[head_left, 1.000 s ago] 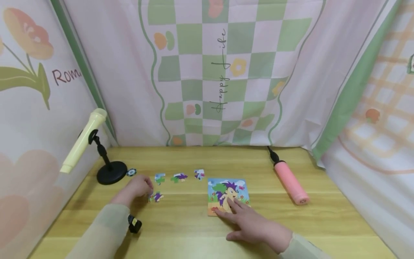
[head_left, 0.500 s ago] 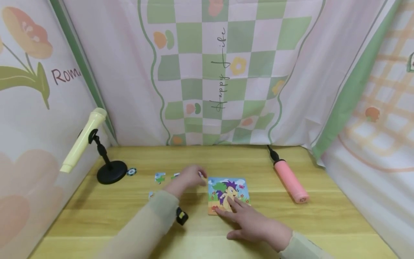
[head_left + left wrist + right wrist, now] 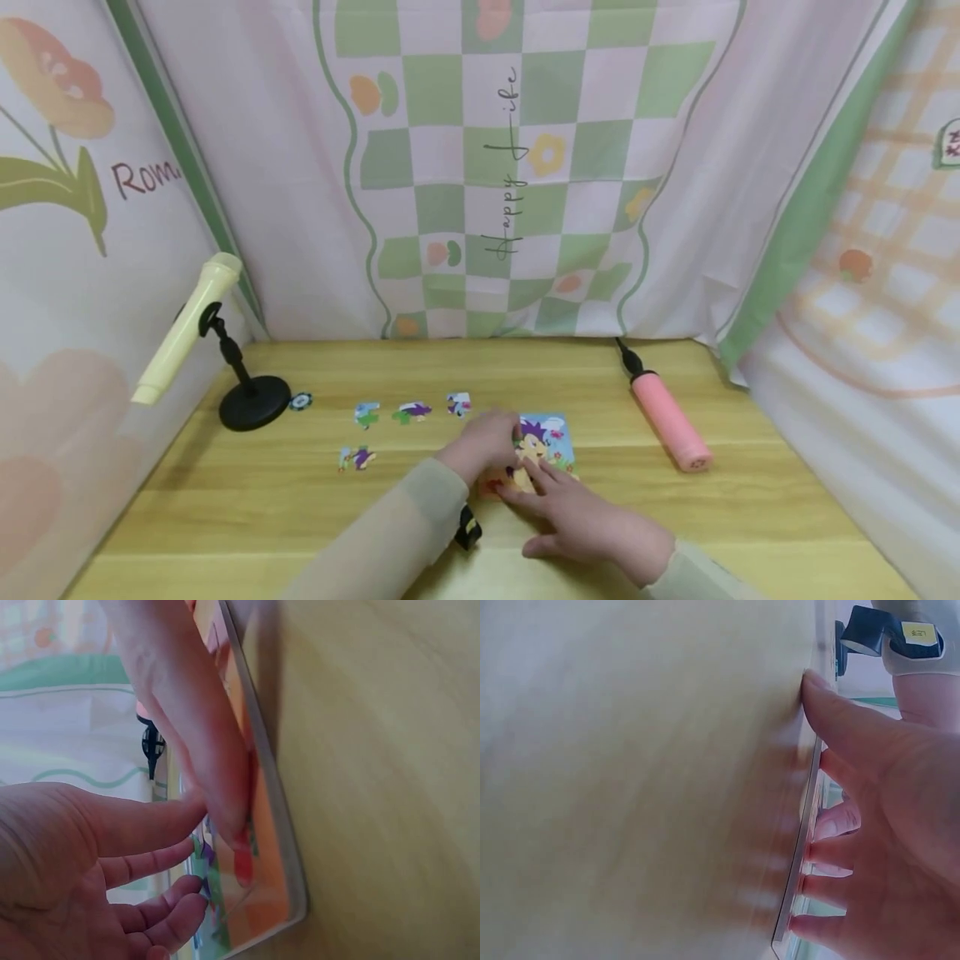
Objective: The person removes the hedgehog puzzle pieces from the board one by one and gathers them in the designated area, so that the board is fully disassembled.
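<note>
Curtain point(image 3: 502, 208), one, white and green checks lettered "Happy Life", hanging behind the table. Table point(image 3: 637, 542), one, pale wood grain. Microphone point(image 3: 187, 329), one, cream, tilted on a black stand point(image 3: 255, 404) at the far left. Hand pump point(image 3: 671, 421), one, pink with a black nozzle, lying at the right, well apart from the hands. Right hand point(image 3: 573, 515), one, fingers spread and fairly straight, tips resting on the puzzle point(image 3: 558, 434), thumb outside its near edge; I see nothing gripped. Left hand point(image 3: 489, 439), one, reaching over the puzzle's left part beside the right hand; on my left wrist feed the thumb and fingers are loosely bent and apart, and I make out nothing held, though the thumb tip is partly hidden. Puzzle, one, square, lying flat on the table in front of the person, picture of a purple-haired animal, left part covered by the left hand. Black wrist device point(image 3: 468, 528), one, on the left wrist. Loose pieces point(image 3: 412, 412), three in a row left of the puzzle, apart from one another; nearer and further left, a small cluster point(image 3: 362, 458), whether one piece or two I cannot tell. Round chip point(image 3: 301, 402), one, beside the stand's base.
</note>
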Motion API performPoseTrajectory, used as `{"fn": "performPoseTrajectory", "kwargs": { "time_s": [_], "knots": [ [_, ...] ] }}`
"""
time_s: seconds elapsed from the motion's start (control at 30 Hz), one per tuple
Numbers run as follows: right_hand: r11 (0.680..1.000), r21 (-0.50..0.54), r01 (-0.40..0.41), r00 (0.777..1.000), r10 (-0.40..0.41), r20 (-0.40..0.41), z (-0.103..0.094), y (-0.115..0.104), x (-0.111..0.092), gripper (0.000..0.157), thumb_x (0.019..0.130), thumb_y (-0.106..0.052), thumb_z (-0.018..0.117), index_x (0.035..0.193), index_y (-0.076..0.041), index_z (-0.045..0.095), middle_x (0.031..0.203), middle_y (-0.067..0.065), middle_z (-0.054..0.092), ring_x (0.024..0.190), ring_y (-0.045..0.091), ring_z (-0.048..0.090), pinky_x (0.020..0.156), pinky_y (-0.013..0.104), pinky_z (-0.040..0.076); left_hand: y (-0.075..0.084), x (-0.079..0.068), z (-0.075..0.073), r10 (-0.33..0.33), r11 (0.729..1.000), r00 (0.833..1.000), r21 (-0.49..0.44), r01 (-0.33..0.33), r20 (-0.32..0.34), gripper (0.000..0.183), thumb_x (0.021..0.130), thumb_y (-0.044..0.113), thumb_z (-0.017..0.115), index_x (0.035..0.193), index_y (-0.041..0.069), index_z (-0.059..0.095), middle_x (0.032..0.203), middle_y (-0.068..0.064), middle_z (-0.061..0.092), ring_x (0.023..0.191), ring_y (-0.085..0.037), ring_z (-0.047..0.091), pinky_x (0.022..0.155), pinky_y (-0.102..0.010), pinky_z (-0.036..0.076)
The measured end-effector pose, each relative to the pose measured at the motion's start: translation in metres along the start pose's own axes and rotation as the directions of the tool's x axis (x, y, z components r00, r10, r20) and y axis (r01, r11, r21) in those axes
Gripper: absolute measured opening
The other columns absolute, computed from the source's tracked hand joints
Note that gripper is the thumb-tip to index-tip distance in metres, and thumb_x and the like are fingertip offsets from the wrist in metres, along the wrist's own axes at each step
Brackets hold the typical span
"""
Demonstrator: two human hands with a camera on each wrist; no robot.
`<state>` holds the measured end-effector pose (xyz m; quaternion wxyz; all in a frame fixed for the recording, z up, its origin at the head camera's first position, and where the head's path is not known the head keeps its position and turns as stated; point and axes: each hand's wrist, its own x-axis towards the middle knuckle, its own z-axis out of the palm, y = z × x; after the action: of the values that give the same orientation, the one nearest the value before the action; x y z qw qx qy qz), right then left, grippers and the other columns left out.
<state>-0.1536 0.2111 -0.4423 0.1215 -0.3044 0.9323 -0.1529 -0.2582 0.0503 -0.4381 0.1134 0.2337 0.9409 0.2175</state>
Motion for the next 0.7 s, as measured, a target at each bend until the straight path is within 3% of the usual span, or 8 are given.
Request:
{"fn": "performPoseTrajectory", "kwargs": {
  "time_s": [0.27, 0.5, 0.7],
  "knots": [
    [0.998, 0.060, -0.008, 1.000, 0.010, -0.029, 0.0007, 0.0006, -0.0019, 0.073, 0.085, -0.049, 0.070, 0.151, -0.033, 0.041, 0.155, 0.033, 0.015, 0.140, 0.053, 0.016, 0.104, 0.069, 0.026, 0.0010, -0.0041, -0.0020, -0.007, 0.999, 1.000, -0.032, 0.008, 0.007, 0.033, 0.074, 0.019, 0.085, 0.097, 0.016, 0.061, 0.093, 0.000, 0.052, 0.084, -0.021, 0.051, 0.074, -0.038, 0.047],
    [0.995, 0.061, -0.081, 0.997, 0.082, -0.012, -0.0022, -0.0021, -0.0078, 0.071, 0.084, -0.051, 0.070, 0.148, -0.037, 0.044, 0.154, 0.035, 0.016, 0.137, 0.059, 0.015, 0.103, 0.073, 0.020, 0.0027, -0.0058, -0.0034, -0.015, 0.999, 1.000, -0.037, 0.016, 0.009, 0.033, 0.073, 0.018, 0.085, 0.097, 0.016, 0.061, 0.092, -0.001, 0.052, 0.085, -0.021, 0.051, 0.075, -0.039, 0.047],
    [0.997, 0.039, -0.072, 0.997, 0.072, -0.019, -0.0023, -0.0016, -0.0072, 0.071, 0.084, -0.052, 0.070, 0.148, -0.036, 0.045, 0.153, 0.036, 0.020, 0.135, 0.061, 0.018, 0.105, 0.071, 0.021, 0.0001, -0.0034, -0.0012, -0.024, 0.996, 1.000, -0.080, 0.024, 0.010, 0.034, 0.074, 0.017, 0.084, 0.098, 0.015, 0.061, 0.095, -0.002, 0.053, 0.086, -0.022, 0.052, 0.075, -0.040, 0.048]
  ]
}}
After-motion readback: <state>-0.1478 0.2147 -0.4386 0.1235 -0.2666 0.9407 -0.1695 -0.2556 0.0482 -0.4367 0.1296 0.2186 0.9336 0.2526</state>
